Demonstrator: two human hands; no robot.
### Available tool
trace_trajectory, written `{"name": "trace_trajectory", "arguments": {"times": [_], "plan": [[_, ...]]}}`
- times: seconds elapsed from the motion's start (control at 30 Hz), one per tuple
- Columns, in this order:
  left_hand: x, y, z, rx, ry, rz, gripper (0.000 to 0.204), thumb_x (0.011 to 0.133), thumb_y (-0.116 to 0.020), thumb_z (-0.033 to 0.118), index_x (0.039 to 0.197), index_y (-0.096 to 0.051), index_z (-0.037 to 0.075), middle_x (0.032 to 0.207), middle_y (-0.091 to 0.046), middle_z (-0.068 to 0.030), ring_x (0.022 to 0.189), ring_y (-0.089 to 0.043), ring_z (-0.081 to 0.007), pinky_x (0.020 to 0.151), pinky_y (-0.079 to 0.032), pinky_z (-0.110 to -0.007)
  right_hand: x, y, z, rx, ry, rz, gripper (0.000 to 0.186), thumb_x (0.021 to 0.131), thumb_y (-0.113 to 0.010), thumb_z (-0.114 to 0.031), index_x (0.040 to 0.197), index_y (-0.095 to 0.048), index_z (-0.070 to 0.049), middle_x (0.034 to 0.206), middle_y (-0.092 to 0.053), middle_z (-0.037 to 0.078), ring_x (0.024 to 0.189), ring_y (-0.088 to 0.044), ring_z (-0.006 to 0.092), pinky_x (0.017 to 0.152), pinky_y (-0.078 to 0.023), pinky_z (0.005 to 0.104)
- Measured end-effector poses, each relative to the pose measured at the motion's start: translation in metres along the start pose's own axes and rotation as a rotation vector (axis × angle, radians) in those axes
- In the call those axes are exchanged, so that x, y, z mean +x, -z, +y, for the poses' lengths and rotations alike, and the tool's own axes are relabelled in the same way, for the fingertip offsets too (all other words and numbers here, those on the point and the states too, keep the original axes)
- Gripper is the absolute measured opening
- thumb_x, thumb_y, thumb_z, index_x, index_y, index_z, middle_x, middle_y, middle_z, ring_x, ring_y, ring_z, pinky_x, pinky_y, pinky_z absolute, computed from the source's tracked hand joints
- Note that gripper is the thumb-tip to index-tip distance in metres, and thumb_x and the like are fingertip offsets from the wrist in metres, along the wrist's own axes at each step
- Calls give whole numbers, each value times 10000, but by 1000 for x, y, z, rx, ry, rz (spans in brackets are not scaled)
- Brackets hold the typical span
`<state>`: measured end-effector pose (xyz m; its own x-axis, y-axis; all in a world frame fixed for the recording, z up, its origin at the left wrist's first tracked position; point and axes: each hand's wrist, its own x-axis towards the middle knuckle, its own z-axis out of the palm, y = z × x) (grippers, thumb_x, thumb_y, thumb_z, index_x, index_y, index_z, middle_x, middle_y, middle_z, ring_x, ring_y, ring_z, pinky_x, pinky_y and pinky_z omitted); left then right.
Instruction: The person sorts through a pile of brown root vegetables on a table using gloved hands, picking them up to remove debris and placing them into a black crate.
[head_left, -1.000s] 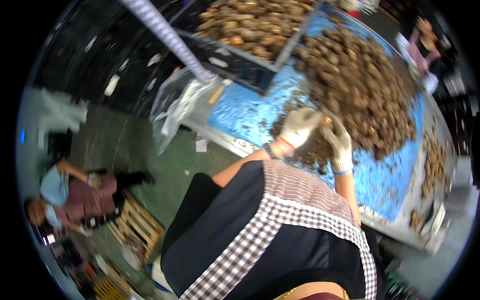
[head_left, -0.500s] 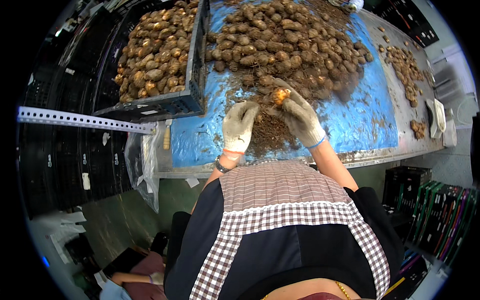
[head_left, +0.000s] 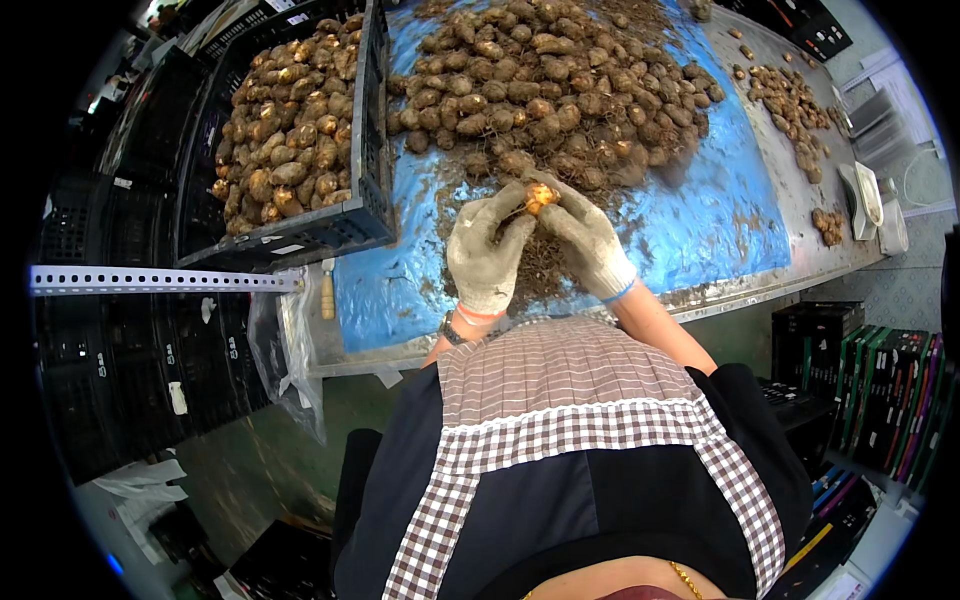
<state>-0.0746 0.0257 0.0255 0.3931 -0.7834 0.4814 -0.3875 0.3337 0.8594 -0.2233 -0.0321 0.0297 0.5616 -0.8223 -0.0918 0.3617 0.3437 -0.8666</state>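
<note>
Both gloved hands met over the blue sheet (head_left: 700, 215), the left hand (head_left: 487, 250) and right hand (head_left: 585, 238) pinched together on one small brown bulb (head_left: 540, 196). It sat between the fingertips, just ahead of the root trimmings (head_left: 535, 280) and just short of the bulb heap (head_left: 560, 95), each hand equally close.

Metal table (head_left: 800, 268) w/ a blue sheet (head_left: 700, 215) on top. Big pile of brown bulbs (head_left: 560, 95) sits on the sheet. Black crate (head_left: 365, 190) full of bulbs at the left. Small heaps (head_left: 785, 90) on bare metal at right.

knit cloth gloves on hands (head_left: 535, 245), glossy blue plastic sheet (head_left: 700, 215), black plastic crate (head_left: 365, 215)
</note>
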Motion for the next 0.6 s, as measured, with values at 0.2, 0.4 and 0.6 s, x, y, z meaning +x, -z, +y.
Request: {"name": "trace_trajectory", "arguments": {"times": [0.2,0.4,0.6], "plan": [[0,0,0,-177,74,-45,243,796,-765,-42,1033,-757,15,1051,-699,-91,902,-674,-194,779,-558,-308,-2,-1,0,11,-16,6,528,967,-662,-182,1433,-507,11,1236,-641,86,1015,-625,127,788,-547,259],[-3,13,-15,-143,222,-112,109,847,-732,17,955,-727,26,939,-684,-56,803,-660,-173,698,-536,-283,16,12,-3,193,144,-110,449,977,-587,-116,1379,-500,65,1250,-632,187,1078,-666,238,870,-577,299],[1,29,-27,-144,373,-284,464,1046,-499,433,1256,-654,49,1050,-722,-61,779,-679,-148,671,-560,-262,13,7,-25,82,96,-105,645,903,-717,-164,1476,-455,-28,1494,-475,148,1305,-539,250,1051,-515,385]]}}
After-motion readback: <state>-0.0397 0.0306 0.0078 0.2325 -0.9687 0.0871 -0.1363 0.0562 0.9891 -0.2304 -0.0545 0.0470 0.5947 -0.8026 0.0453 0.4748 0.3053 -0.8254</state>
